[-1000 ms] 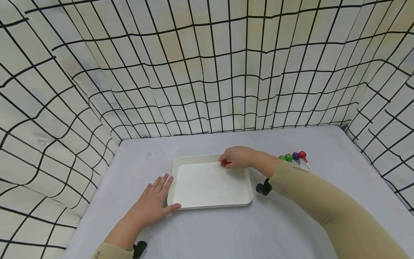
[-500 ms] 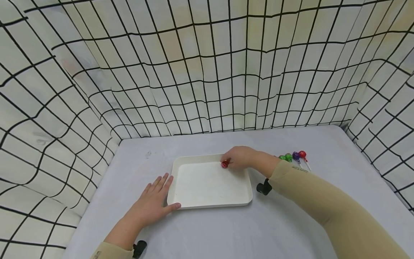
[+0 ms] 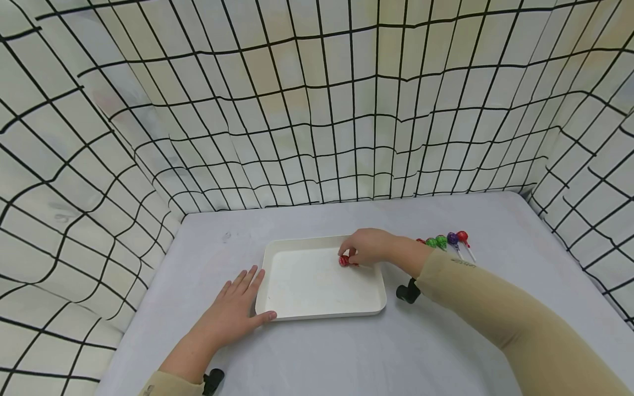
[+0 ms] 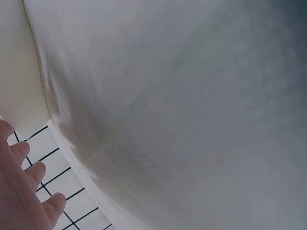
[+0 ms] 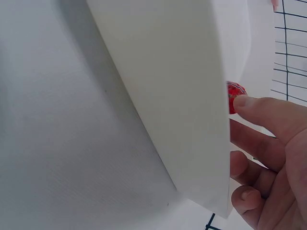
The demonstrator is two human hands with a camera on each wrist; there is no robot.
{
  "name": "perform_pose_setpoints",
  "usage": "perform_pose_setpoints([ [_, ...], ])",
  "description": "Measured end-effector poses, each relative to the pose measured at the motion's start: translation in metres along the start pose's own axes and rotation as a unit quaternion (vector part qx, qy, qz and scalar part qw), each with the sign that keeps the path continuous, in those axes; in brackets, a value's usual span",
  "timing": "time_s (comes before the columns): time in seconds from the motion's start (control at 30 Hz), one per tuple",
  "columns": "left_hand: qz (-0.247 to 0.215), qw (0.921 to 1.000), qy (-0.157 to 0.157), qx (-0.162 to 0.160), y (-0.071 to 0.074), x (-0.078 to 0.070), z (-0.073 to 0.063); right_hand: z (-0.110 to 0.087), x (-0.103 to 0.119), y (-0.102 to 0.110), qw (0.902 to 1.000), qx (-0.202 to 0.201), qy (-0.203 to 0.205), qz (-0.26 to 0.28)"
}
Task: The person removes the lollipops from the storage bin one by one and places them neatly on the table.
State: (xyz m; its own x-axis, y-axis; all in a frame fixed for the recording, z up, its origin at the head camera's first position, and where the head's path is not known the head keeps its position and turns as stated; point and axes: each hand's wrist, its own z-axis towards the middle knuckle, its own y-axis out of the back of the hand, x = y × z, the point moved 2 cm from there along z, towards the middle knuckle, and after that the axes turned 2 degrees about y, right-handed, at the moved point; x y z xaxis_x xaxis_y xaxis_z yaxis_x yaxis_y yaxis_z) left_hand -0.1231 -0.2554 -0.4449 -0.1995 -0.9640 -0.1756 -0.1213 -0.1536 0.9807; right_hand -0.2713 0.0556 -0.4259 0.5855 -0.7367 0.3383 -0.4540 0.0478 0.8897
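A red-wrapped lollipop (image 3: 344, 261) is at the far right part of a white tray (image 3: 312, 291). My right hand (image 3: 369, 247) pinches it; in the right wrist view the thumb lies against the red candy (image 5: 235, 96), while the tray's side wall (image 5: 168, 86) hides part of the lollipop. Whether the candy touches the tray floor, I cannot tell. My left hand (image 3: 235, 308) lies with spread, straight fingers at the tray's left edge, its thumb on the near left corner. The left wrist view shows only some left fingers (image 4: 36, 175) at its edge.
Several more lollipops lie in a row right of the tray: a red one (image 3: 463, 236), a purple one (image 3: 453, 238), green ones (image 3: 441, 241) and another red, partly behind the right forearm. White walls with a black grid (image 3: 342, 121) surround the white-covered table (image 3: 317, 357).
My right hand has shifted slightly toward me with the lollipop, and more of the candy shows below the fingers. The left hand and the tray stay in place.
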Motion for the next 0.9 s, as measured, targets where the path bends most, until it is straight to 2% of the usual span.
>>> perform_pose_setpoints([
  [0.3,-0.007,1.0000,0.002,0.002,0.000,0.000,-0.001,-0.003,-0.002,0.010,0.9998,0.003,-0.009,0.018],
  [0.6,-0.006,1.0000,0.000,0.003,0.002,-0.001,-0.002,0.007,-0.001,0.004,0.9998,0.002,-0.015,0.015],
  [0.9,-0.007,1.0000,-0.004,-0.003,0.005,-0.003,-0.003,0.005,0.003,0.002,0.9996,0.011,-0.005,0.024],
])
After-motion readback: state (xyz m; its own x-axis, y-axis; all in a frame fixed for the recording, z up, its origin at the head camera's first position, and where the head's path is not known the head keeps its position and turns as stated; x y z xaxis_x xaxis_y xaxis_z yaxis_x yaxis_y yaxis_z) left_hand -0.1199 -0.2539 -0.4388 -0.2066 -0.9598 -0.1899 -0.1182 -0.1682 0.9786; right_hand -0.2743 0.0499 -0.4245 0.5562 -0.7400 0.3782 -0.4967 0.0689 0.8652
